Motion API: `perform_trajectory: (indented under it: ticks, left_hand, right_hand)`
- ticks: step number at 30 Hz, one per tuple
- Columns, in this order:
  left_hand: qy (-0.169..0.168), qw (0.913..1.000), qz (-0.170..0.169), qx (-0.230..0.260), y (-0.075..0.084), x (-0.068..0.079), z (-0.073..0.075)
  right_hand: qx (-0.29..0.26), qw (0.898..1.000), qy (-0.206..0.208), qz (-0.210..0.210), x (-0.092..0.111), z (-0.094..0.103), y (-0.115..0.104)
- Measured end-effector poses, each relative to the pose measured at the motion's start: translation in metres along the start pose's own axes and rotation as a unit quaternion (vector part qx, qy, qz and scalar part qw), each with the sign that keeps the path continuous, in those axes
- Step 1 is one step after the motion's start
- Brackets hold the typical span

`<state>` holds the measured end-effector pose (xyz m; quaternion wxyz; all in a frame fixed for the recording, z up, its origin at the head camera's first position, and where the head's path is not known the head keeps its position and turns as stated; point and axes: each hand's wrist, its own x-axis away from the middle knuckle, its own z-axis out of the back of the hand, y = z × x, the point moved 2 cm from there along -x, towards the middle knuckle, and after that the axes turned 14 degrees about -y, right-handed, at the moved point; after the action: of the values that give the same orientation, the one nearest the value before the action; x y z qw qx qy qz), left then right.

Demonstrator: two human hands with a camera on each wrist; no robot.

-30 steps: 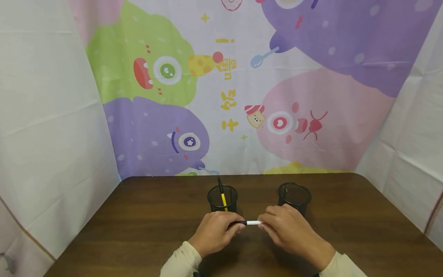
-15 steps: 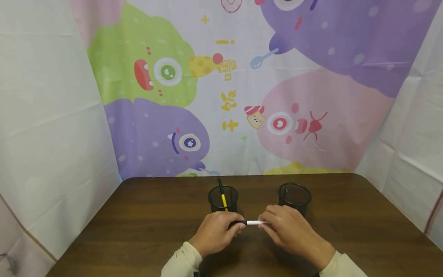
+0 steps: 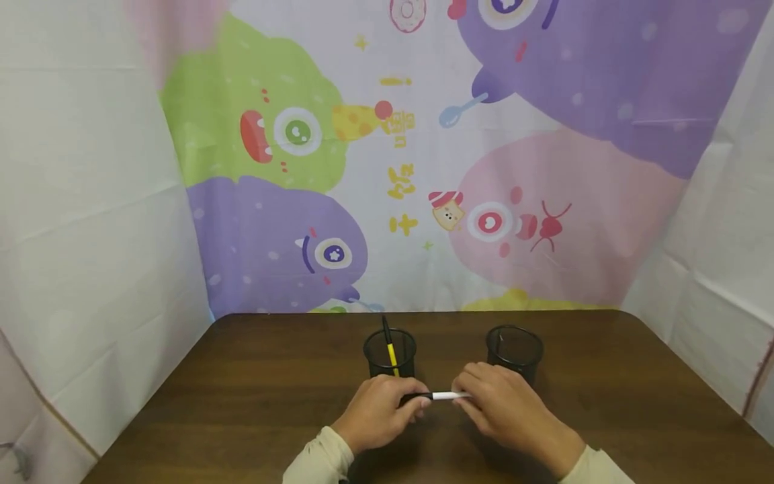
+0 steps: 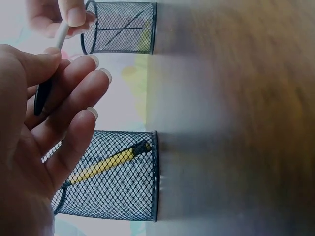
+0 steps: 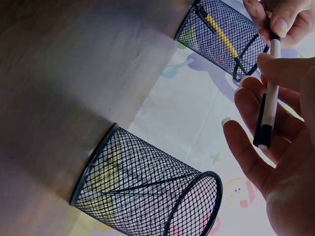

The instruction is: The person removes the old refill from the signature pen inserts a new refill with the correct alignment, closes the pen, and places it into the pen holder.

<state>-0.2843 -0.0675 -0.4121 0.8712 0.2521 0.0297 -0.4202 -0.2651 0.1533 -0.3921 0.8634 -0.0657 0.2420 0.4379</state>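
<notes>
Both hands hold one slim pen [image 3: 443, 396], level, low over the table. Its barrel is white; a black clip and black end show in the right wrist view. My left hand [image 3: 379, 413] pinches the black front part between thumb and index finger, the other fingers loosely bent. Thumb and fingers of my right hand [image 3: 514, 413] grip the white barrel, and the clip end lies along that palm. Just beyond the left hand stands a black mesh pen cup [image 4: 110, 196] holding a yellow and black pen [image 4: 106, 164].
A second black mesh cup [image 5: 142, 182] stands beyond the right hand; thin dark lines show through its mesh. Both cups are upright on the dark wooden table [image 3: 254, 376]. A cartoon-print cloth [image 3: 411, 269] hangs behind, with white cloth walls at both sides.
The head view has tilted up a little, so everything sits slightly lower. A bit more of the white barrel shows at the right fingertips. Both hands keep their hold on the pen.
</notes>
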Motion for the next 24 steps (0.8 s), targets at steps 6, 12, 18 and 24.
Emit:
perform_trajectory:
  ticks: [6, 12, 18, 24]
  left_hand:
    - [0.003, 0.9993, 0.0, 0.036, -0.0011, 0.0018, -0.0022]
    - [-0.004, 0.998, 0.006, 0.063, -0.0022, 0.0019, -0.0015]
    - [-0.009, 0.9972, 0.011, 0.073, -0.0015, 0.0024, -0.0007]
    - [-0.008, 0.998, 0.011, 0.061, -0.001, 0.001, 0.0005]
  right_hand:
    - [-0.013, 1.0, -0.003, -0.009, 0.0022, -0.0041, -0.0018]
    - [-0.024, 0.999, -0.013, -0.024, 0.0024, -0.0047, -0.0016]
    - [-0.036, 0.999, -0.016, -0.033, 0.0034, -0.0017, -0.0003]
    - [-0.043, 0.998, -0.028, -0.038, 0.0028, 0.0003, 0.0002]
